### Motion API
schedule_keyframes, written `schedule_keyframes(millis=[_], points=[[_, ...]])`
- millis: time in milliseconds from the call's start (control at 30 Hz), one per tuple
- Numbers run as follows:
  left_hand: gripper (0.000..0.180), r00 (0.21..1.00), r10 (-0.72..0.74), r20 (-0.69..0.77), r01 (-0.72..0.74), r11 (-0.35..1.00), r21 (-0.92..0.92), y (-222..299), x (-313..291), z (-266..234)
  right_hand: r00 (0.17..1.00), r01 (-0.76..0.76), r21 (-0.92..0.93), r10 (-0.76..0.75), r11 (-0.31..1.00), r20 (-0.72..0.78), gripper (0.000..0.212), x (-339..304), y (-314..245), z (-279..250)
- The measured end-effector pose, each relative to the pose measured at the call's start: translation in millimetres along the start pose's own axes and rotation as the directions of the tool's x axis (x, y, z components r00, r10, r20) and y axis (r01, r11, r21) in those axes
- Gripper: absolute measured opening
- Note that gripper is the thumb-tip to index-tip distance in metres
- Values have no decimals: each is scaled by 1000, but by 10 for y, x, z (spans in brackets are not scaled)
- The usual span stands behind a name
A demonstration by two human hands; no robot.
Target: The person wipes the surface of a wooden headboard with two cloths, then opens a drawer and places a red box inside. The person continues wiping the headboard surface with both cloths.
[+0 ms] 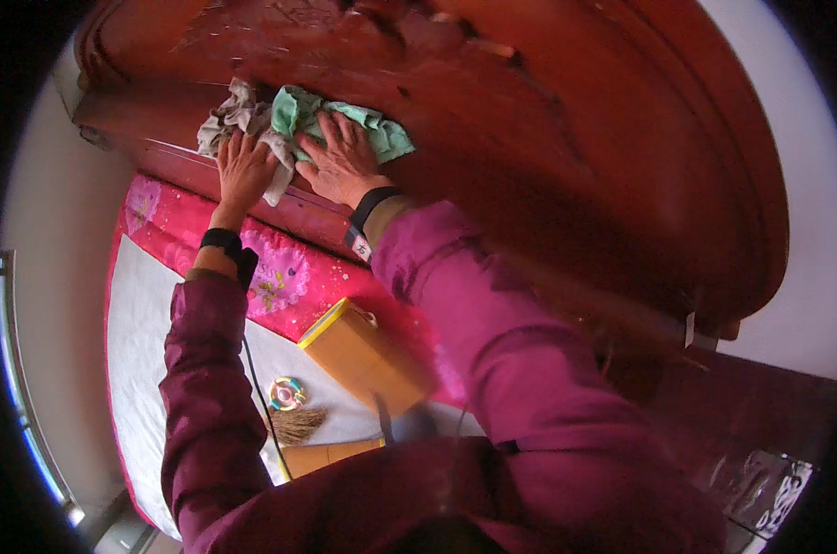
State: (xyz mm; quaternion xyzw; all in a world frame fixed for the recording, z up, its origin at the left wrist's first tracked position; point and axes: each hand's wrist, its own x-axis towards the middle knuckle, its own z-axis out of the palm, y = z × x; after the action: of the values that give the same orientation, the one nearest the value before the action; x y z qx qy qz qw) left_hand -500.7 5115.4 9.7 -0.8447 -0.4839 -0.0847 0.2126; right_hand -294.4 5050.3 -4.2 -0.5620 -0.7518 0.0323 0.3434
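Glossy red-brown wood runs from 11 round to 3 o'clock: a headboard (566,185) with a curved, ridged rim and carved relief near 12. A smooth pale wall (58,175) stands toward 10. At 9 o'clock a bright pink bedspread (192,226), printed with pale flowery patches, borders a matte whitish sheet (146,305). Toward 7 on the bed lie a boxy tan container (363,360) with a yellow rim, a small round multicoloured object (287,394) and a bundle of coarse straw bristles (298,426).

Two soft cloths lie side by side on the wooden ledge (150,113), their edges meeting. The grey-beige cloth (238,113), toward half past 10, is bunched into thick, crumpled folds, with a limp tail hanging toward me. The mint-green cloth (388,135), nearer 12, looks thinner and flatter, creased, with a ragged outline.

My left hand (246,174) rests on the grey-beige cloth, fingers extended. My right hand (341,166) presses the mint-green one, fingers spread. The hands are near each other but apart, neither clenched.
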Motion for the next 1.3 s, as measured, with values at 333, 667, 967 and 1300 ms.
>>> schedule_keyframes(millis=[333,667,967,1300], points=[[49,927,-22,374,67,992,-106,2702,-602,-989,994,-79,42,82,996,-68,37,-2300,886,-1977],[58,870,-144,471,214,972,-99,3781,-838,-1253,997,-77,-133,74,988,-24,28,-2919,1185,-2441],[50,995,97,-38,-103,862,-496,5312,-283,-1475,983,-181,-479,161,859,-84,27,-3616,2195,-3401],[45,835,434,-338,-548,603,-580,6044,-414,-1579,890,-412,-412,263,812,-372,29,-4806,2313,-3691]])
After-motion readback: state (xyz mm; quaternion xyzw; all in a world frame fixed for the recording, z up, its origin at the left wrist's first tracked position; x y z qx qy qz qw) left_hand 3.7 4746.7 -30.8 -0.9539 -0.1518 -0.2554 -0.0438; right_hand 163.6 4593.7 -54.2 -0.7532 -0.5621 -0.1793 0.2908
